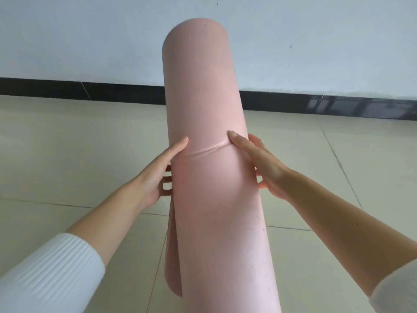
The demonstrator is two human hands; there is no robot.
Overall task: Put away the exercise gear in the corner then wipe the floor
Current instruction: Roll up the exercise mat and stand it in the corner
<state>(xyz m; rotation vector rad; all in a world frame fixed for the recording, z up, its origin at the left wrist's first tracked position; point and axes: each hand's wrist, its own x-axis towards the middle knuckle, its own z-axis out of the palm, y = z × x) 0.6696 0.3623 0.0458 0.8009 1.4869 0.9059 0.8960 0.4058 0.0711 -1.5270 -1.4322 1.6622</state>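
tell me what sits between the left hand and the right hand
The rolled pink mat: the left hand grips one side, the right hand the other. Head view.

Open floor (67, 143) left and right of the upright rolled mat (209, 109); wall (90, 30) and dark baseboard (112, 93) closing off the floor's far edge behind.

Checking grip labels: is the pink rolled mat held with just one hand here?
No, the left hand and the right hand both grip the rolled mat from opposite sides.
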